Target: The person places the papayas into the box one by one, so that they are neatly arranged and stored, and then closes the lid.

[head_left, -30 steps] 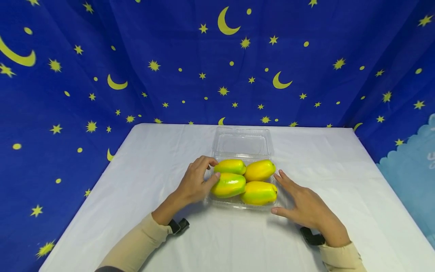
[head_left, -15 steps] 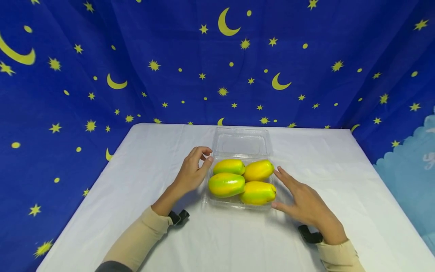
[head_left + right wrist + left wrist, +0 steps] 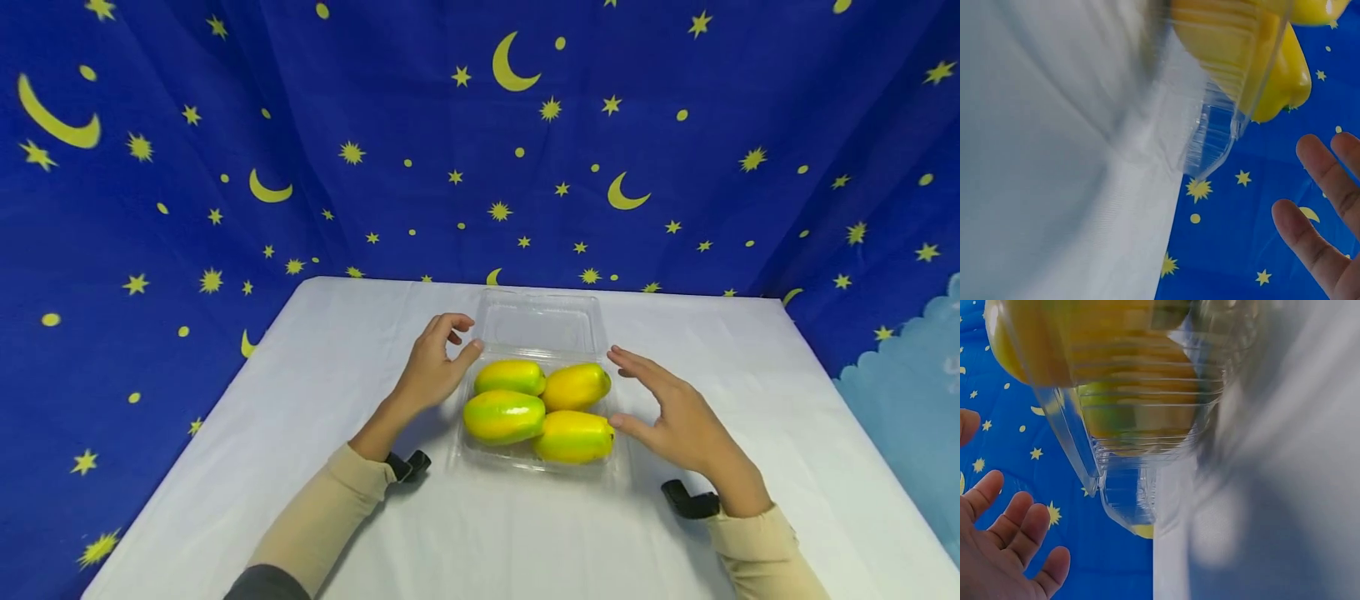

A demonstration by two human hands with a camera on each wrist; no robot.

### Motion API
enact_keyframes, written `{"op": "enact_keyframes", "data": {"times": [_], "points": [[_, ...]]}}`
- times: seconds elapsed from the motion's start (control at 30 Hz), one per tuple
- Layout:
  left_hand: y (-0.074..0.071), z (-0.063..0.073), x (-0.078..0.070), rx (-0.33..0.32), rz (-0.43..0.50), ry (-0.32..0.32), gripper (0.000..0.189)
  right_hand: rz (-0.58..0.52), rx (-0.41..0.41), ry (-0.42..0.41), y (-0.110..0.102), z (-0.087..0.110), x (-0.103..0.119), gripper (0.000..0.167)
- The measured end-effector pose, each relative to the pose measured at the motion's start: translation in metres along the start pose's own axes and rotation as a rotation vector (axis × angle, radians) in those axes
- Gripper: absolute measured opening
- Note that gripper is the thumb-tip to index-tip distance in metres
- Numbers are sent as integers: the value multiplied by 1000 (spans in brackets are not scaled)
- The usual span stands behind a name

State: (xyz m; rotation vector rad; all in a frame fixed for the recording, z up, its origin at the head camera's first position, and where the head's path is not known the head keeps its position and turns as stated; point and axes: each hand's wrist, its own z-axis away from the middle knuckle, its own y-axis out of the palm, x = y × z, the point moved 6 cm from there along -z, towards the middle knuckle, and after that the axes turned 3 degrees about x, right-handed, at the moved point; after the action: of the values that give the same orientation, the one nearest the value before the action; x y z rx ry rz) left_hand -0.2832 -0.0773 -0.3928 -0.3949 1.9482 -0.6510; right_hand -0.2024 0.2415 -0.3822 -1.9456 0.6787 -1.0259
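Several glossy yellow-green oblong fruits, papaya-like in shape, lie in two rows in a clear plastic clamshell box. The box's lid is folded back, away from the person. My left hand hovers at the box's left side near the hinge, fingers loosely bent and holding nothing. On the other side, my right hand is spread beside the right-hand fruits, thumb tip near the front one. In the left wrist view, loose fingers show apart from the box wall. The right wrist view shows straight fingers beside it.
A white cloth covers the table, whose far edge meets a blue curtain with yellow moons and stars. A light-blue panel hangs at the right. Each wrist wears a black camera mount.
My left hand has let go of the left-hand fruits and moved back toward the hinge. My right hand has risen slightly along the right side. The fruits stay in place; the head view shifts a little.
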Motion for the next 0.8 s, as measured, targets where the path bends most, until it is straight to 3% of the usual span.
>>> {"op": "enact_keyframes", "data": {"times": [0.33, 0.5, 0.8], "points": [[5, -18, 10, -3, -7, -27, 42, -60, -35, -49, -4, -23, -13, 77], [7, -29, 8, 0, -6, -25, 43, -101, -75, -18, -8, -32, -24, 74], [9, -35, 14, 23, -26, -46, 43, -123, -57, 80, -4, -42, -47, 65]]}}
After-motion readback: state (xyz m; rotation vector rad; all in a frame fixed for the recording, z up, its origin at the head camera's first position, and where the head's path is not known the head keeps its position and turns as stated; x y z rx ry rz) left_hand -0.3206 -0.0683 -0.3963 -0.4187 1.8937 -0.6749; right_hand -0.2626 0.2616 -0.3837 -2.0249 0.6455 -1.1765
